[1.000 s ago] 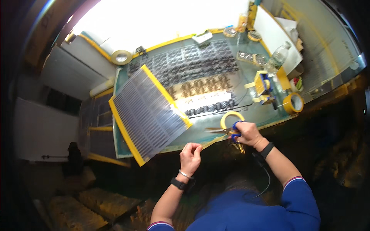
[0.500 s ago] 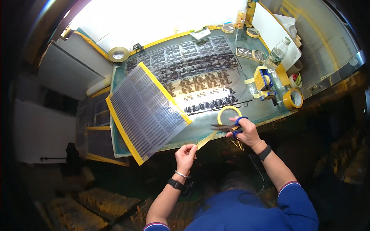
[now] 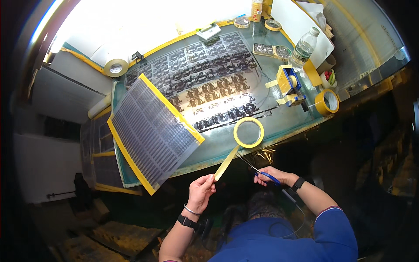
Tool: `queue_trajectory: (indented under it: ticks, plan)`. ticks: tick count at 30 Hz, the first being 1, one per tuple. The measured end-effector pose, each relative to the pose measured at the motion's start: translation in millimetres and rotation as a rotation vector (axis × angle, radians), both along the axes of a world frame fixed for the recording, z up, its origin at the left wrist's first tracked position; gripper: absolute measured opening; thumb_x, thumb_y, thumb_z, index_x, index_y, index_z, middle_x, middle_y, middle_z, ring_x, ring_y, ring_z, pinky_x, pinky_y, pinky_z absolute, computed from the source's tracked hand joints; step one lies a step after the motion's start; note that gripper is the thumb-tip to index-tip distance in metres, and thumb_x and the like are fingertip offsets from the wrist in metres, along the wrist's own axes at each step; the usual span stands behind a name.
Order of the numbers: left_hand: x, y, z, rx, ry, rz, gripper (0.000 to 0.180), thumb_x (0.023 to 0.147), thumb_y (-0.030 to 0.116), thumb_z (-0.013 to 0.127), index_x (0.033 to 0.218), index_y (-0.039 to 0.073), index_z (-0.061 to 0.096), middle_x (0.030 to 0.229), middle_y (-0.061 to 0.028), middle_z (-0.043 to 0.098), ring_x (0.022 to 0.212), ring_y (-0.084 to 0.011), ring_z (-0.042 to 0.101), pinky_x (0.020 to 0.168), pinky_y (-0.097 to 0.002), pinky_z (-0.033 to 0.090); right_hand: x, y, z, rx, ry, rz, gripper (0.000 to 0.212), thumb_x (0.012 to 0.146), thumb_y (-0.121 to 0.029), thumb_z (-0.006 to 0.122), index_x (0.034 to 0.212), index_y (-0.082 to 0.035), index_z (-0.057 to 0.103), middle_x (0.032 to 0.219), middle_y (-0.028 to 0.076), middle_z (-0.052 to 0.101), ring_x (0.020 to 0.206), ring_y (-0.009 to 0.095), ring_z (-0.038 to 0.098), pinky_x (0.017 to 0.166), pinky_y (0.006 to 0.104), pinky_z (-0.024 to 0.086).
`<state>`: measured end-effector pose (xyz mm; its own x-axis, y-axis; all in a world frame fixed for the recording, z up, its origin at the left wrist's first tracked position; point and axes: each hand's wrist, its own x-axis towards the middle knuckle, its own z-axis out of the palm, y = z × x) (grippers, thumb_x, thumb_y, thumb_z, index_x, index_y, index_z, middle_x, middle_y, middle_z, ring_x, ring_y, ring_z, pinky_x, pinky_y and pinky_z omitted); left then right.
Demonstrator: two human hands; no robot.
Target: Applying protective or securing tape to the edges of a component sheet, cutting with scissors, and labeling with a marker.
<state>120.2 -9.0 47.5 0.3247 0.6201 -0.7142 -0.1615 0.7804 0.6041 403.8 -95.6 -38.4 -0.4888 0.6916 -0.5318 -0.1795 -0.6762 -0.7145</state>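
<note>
The left hand [image 3: 200,193], palm turned inward, reaches up from the lower edge with its forearm angled to the right; thumb and fingertips are pinched together on the free end of a narrow, pale yellow strip of adhesive tape [image 3: 226,164]. The right hand [image 3: 284,176] comes in from the lower right, fingers curled around the blue handles of metal-bladed scissors [image 3: 271,177], whose slim blades point up and left, narrowly parted, tips beside the upper part of the strip; whether they touch it is unclear. Both hands are just off the front edge of a green-tinted, glass-like worktable [image 3: 279,126]. On it lies a large transparent film printed with rows of dark shapes [image 3: 196,74]; a clear, finely striped sheet bordered in yellow tape [image 3: 152,135] overlaps its left part and juts past the table's front edge. To the right stand a clear plastic bottle [image 3: 305,48], a blue-and-yellow tape dispenser [image 3: 286,81] and a thick amber tape roll [image 3: 321,106]. Brilliant white light floods the back, while the floor below is dark. The strip runs taut and straight, slanting up to a yellow ring-shaped tape roll [image 3: 248,145] lying flat near the table's front edge.
</note>
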Motion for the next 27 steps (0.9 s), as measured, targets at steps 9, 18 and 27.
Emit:
queue_trajectory:
  ticks: [9, 18, 27]
  plan:
    - [-3, -5, 1, -0.024, -0.020, 0.030, 0.016, 0.088, 0.014, 0.061, 0.098, 0.002, 0.063, 0.081, -0.0020, 0.062, 0.062, -0.0073, 0.053, 0.059, -0.0212, 0.047, -10, 11, -5, 0.002, -0.068, 0.000, 0.033, 0.088, -0.036, 0.060, 0.089, -0.003, 0.064, 0.072, -0.001, 0.058, 0.065, 0.006, 0.055, 0.059, 0.0200, 0.047]
    - [-7, -5, -1, -0.023, -0.034, 0.042, 0.018, 0.088, 0.014, 0.062, 0.099, 0.000, 0.063, 0.082, -0.0032, 0.063, 0.063, -0.0069, 0.054, 0.059, -0.0199, 0.048, -13, 12, -5, -0.014, -0.104, -0.035, 0.029, 0.087, -0.033, 0.063, 0.084, -0.004, 0.064, 0.066, 0.000, 0.058, 0.055, 0.006, 0.053, 0.051, 0.0193, 0.045]
    - [-43, 24, 15, 0.222, 0.203, -0.068, 0.015, 0.085, 0.014, 0.066, 0.092, 0.001, 0.066, 0.075, -0.0014, 0.062, 0.059, -0.0059, 0.055, 0.054, -0.0178, 0.045, 4, 23, 44, 0.398, -0.637, 0.239, 0.043, 0.069, -0.042, 0.077, 0.080, -0.003, 0.061, 0.070, 0.009, 0.059, 0.071, 0.020, 0.059, 0.068, 0.0311, 0.046]
